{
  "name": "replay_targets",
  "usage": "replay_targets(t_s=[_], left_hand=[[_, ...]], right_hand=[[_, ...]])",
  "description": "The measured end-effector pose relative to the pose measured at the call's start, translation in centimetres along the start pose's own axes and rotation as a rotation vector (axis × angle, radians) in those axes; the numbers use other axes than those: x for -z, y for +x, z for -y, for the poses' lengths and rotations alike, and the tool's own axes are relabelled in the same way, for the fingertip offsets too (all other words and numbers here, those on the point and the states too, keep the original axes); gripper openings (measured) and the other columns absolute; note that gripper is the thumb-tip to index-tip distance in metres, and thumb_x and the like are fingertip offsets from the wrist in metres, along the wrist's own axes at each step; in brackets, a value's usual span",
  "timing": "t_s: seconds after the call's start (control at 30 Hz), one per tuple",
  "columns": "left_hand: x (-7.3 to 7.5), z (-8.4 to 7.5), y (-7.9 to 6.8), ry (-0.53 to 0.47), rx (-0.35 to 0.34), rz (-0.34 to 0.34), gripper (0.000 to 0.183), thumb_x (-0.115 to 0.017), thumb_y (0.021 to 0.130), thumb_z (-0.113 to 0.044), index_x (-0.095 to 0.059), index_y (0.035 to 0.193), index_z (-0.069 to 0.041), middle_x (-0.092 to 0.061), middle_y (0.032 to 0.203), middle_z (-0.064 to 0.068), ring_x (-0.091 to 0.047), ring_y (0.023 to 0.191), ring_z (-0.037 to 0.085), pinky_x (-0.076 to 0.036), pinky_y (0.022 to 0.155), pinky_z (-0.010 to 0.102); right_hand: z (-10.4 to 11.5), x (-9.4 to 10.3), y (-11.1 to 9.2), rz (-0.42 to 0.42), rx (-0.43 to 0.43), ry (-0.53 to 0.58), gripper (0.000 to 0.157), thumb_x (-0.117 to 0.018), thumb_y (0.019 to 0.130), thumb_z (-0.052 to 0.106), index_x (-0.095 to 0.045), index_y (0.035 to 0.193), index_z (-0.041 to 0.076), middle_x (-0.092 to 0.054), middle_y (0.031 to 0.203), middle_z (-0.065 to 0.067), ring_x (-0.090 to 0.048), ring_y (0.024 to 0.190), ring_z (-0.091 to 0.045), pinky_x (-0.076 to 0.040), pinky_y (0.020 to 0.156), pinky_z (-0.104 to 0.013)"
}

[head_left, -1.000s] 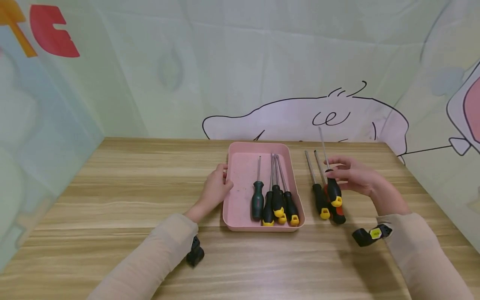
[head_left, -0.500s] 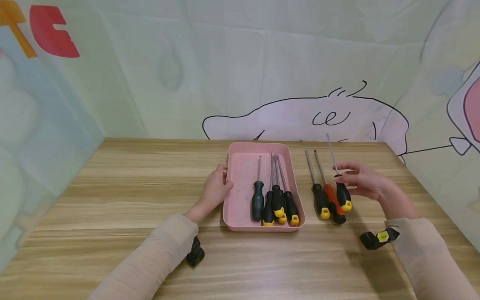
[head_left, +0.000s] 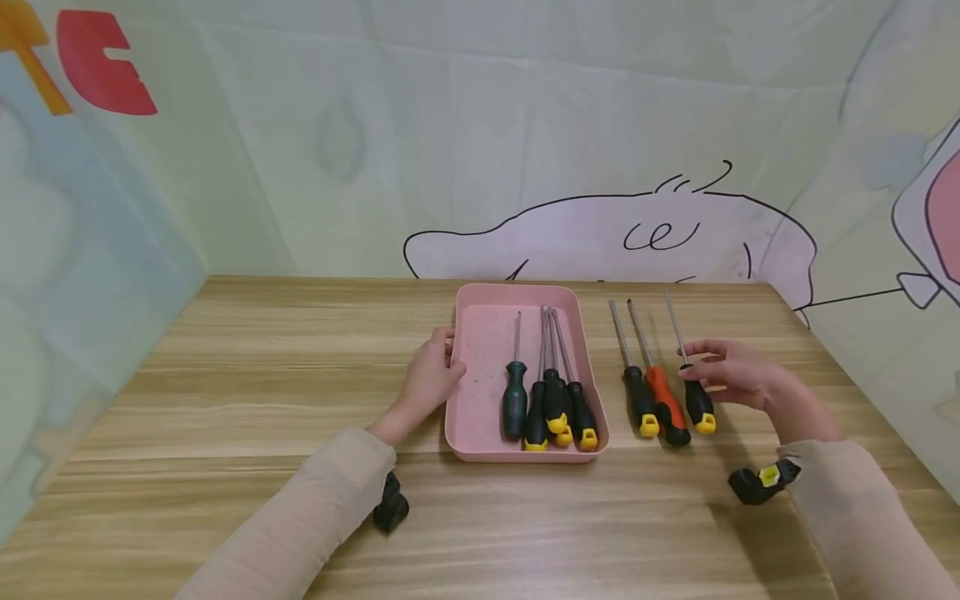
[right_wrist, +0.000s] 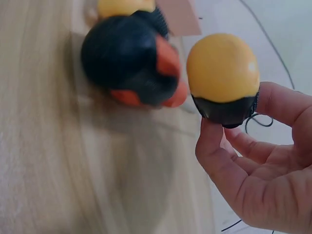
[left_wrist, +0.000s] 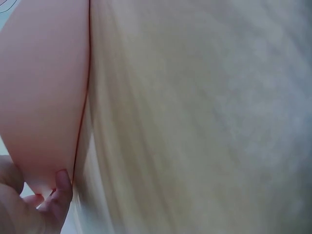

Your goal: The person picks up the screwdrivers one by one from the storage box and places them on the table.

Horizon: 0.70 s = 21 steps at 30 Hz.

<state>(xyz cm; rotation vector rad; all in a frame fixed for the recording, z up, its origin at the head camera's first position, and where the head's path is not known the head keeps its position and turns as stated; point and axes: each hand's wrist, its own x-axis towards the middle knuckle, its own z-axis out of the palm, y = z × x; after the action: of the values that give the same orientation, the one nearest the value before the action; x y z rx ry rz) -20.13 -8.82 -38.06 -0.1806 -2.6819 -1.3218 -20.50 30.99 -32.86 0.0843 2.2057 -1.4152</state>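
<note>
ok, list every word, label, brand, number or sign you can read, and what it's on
"T", orange, cut by the frame edge, on the backdrop
Probably "E", red, same backdrop
Yellow label on the right wrist camera: too small to read
Screwdrivers: nothing legible

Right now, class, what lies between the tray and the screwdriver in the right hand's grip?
The head view shows a black-and-yellow screwdriver nearer the tray, then an orange-and-black screwdriver nearer the held screwdriver.

A tray [head_left: 480,417] sat on the surface [head_left: 300,358], several screwdrivers [head_left: 555,398] inside, middle to right; the left grip [head_left: 432,368] at its left edge. Rightward lay two loose screwdrivers [head_left: 640,398], then a third screwdriver [head_left: 699,407] in the right grip [head_left: 737,377].
</note>
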Motion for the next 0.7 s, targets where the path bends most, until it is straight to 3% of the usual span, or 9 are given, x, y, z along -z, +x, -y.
replay_targets(t_s=[0.3,0.7], left_hand=[[0.0,0.0,0.0,-0.004,-0.003,0.002,0.045,-0.055,0.079,0.003,-0.047,0.123,0.007,-0.061,0.094,0.019,-0.056,0.076,0.025,-0.048,0.068,0.037],[0.0,-0.1,-0.1,-0.006,0.003,0.004,0.044,-0.055,0.08,0.003,-0.047,0.123,0.007,-0.061,0.093,0.019,-0.054,0.073,0.024,-0.047,0.065,0.035]], right_hand=[[-0.8,0.1,0.8,0.005,-0.056,-0.039,0.063,-0.06,0.088,0.014,-0.026,0.136,-0.008,-0.052,0.103,-0.006,-0.052,0.081,-0.013,-0.051,0.078,-0.032],[-1.8,-0.2,1.6,0.003,-0.05,-0.076,0.055,-0.064,0.085,0.01,-0.035,0.127,-0.009,-0.054,0.097,-0.005,-0.057,0.079,-0.012,-0.053,0.073,-0.031]])
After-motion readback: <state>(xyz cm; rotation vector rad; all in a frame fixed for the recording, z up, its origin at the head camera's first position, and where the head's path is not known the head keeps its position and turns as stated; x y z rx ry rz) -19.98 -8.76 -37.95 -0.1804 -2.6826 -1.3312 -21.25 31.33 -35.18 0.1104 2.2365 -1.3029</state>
